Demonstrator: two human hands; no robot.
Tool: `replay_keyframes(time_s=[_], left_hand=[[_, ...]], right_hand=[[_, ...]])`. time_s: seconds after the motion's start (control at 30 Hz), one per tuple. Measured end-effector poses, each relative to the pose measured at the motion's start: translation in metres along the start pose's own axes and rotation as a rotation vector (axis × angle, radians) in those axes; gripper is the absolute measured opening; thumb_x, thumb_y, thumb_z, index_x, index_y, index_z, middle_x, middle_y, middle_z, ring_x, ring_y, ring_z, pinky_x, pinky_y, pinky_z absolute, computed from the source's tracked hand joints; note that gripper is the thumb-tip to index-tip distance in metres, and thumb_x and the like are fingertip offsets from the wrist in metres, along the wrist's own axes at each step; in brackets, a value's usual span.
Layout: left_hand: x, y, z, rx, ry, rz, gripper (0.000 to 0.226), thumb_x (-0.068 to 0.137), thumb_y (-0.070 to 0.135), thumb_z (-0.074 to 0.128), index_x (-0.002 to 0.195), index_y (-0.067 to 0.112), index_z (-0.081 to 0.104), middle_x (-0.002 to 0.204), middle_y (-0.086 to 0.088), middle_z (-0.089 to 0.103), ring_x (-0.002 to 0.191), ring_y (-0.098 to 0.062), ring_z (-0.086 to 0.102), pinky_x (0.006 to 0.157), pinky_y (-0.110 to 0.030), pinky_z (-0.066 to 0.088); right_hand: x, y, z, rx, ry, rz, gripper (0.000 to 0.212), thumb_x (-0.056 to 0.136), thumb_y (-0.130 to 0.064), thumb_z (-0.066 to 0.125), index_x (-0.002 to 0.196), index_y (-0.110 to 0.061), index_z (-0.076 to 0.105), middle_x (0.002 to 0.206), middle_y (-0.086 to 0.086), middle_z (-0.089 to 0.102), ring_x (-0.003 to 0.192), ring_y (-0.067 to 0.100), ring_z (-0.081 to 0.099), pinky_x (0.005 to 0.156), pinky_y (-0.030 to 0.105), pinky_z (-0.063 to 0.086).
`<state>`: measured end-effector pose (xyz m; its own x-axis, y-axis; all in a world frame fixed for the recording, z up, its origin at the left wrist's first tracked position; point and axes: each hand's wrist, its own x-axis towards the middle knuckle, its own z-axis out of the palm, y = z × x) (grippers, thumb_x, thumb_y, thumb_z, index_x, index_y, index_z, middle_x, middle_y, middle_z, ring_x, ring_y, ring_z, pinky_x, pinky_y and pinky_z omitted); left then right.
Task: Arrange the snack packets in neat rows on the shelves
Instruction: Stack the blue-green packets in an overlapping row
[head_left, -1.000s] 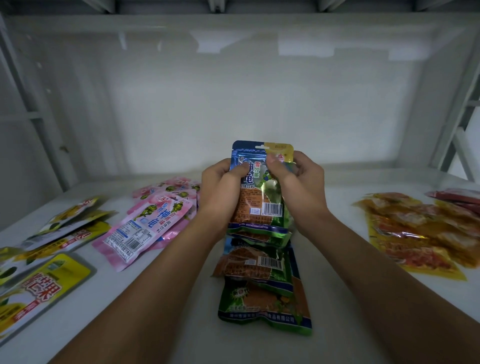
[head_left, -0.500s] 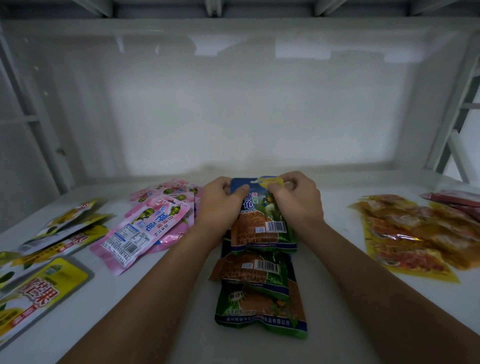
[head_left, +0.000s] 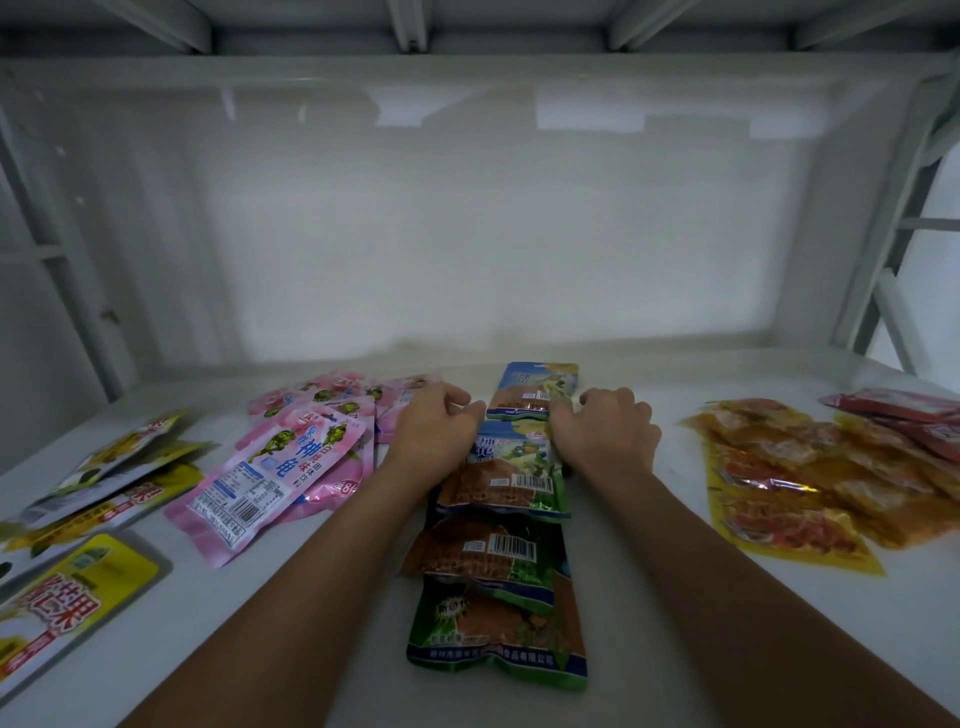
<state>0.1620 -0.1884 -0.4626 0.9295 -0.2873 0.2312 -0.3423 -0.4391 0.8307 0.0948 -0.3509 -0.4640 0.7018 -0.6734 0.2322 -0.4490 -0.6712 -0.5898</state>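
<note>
Head view: yellow packets, cut off by the frame, lie far left of the green packets; pink packets nearer. Left hand and right hand flank the column mid-shelf, fingers curled; actual grasp unclear. Orange packets lie right.

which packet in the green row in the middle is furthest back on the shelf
The blue-topped packet lying between the hands, at the far end of the column. The other three green packets overlap in a line nearer the camera.
</note>
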Motion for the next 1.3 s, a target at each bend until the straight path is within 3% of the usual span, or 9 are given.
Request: replay_keyframes(time_s=[0.1, 0.23, 0.43, 0.57, 0.7, 0.83, 0.9, 1.13, 1.3], left_hand=[[0.011, 0.014, 0.003, 0.066, -0.110, -0.061, 0.041, 0.104, 0.037, 0.062, 0.076, 0.008, 0.054, 0.066, -0.011, 0.038, 0.066, -0.023, 0.044, 0.067, -0.032, 0.033], [0.027, 0.031, 0.012, 0.165, -0.183, -0.146, 0.065, 0.100, 0.052, 0.064, 0.058, 0.015, 0.030, 0.053, -0.001, 0.024, 0.047, -0.019, 0.024, 0.065, -0.034, 0.031], [0.041, 0.025, 0.019, 0.173, -0.086, -0.178, 0.059, 0.090, 0.055, 0.075, 0.067, 0.008, 0.048, 0.058, -0.006, 0.036, 0.051, -0.020, 0.038, 0.062, -0.033, 0.038], [0.044, 0.016, 0.016, 0.074, -0.015, -0.202, 0.071, 0.082, 0.051, 0.085, 0.112, -0.011, 0.069, 0.092, -0.025, 0.072, 0.083, -0.032, 0.069, 0.078, -0.038, 0.055], [0.041, 0.020, 0.018, -0.058, 0.008, -0.217, 0.044, 0.081, 0.035, 0.090, 0.088, -0.003, 0.071, 0.083, -0.012, 0.070, 0.073, -0.023, 0.066, 0.085, -0.040, 0.060], [0.034, 0.021, 0.020, -0.232, 0.021, -0.199, 0.024, 0.085, 0.017, 0.087, 0.097, -0.001, 0.078, 0.095, -0.009, 0.073, 0.081, -0.022, 0.066, 0.084, -0.033, 0.055], [0.028, 0.024, 0.018, -0.341, 0.076, -0.155, 0.018, 0.088, 0.015, 0.085, 0.098, 0.002, 0.078, 0.094, -0.005, 0.072, 0.090, -0.021, 0.065, 0.082, -0.028, 0.049], [0.007, 0.040, -0.020, -0.295, 0.170, 0.060, 0.013, 0.093, 0.018, 0.078, 0.100, 0.009, 0.071, 0.085, 0.002, 0.067, 0.073, -0.008, 0.059, 0.059, -0.023, 0.044], [-0.017, 0.022, -0.040, -0.518, 0.053, -0.018, 0.007, 0.096, 0.008, 0.069, 0.097, 0.013, 0.065, 0.083, -0.002, 0.071, 0.081, -0.017, 0.065, 0.073, -0.034, 0.051]], right_hand=[[0.004, 0.001, 0.006, -0.095, -0.031, -0.014, 0.046, 0.099, -0.051, 0.046, 0.117, -0.014, 0.067, 0.127, 0.011, 0.056, 0.123, 0.034, 0.047, 0.100, 0.043, 0.036], [0.007, 0.001, 0.007, -0.136, -0.056, -0.018, 0.041, 0.094, -0.052, 0.051, 0.116, -0.023, 0.069, 0.124, 0.009, 0.056, 0.123, 0.033, 0.047, 0.098, 0.043, 0.035], [0.009, 0.000, 0.006, -0.034, -0.047, 0.008, 0.031, 0.091, -0.043, 0.058, 0.117, -0.034, 0.072, 0.114, 0.001, 0.067, 0.117, 0.029, 0.051, 0.088, 0.042, 0.028], [0.010, 0.000, 0.006, 0.171, -0.015, 0.030, 0.030, 0.088, -0.041, 0.053, 0.109, -0.037, 0.073, 0.098, -0.005, 0.071, 0.106, 0.028, 0.060, 0.089, 0.042, 0.028], [0.004, -0.002, -0.001, 0.378, 0.154, 0.040, 0.024, 0.097, -0.035, 0.056, 0.107, -0.028, 0.077, 0.093, 0.000, 0.068, 0.100, 0.029, 0.058, 0.090, 0.038, 0.030], [0.004, -0.005, -0.001, 0.679, 0.205, 0.028, 0.027, 0.092, -0.033, 0.076, 0.117, -0.022, 0.077, 0.104, -0.001, 0.075, 0.105, 0.025, 0.068, 0.102, 0.045, 0.050], [0.005, -0.008, -0.002, 0.813, 0.203, 0.024, 0.024, 0.089, -0.022, 0.081, 0.112, -0.021, 0.074, 0.095, -0.004, 0.072, 0.098, 0.022, 0.071, 0.093, 0.039, 0.056], [-0.007, -0.033, -0.012, 1.151, 0.097, -0.115, 0.022, 0.094, -0.017, 0.076, 0.111, -0.015, 0.062, 0.088, -0.001, 0.075, 0.071, 0.001, 0.069, 0.067, 0.019, 0.051], [-0.019, -0.039, -0.016, 1.138, -0.114, -0.196, 0.017, 0.097, -0.023, 0.074, 0.100, -0.007, 0.067, 0.071, -0.007, 0.070, 0.056, 0.001, 0.062, 0.052, 0.017, 0.048]])
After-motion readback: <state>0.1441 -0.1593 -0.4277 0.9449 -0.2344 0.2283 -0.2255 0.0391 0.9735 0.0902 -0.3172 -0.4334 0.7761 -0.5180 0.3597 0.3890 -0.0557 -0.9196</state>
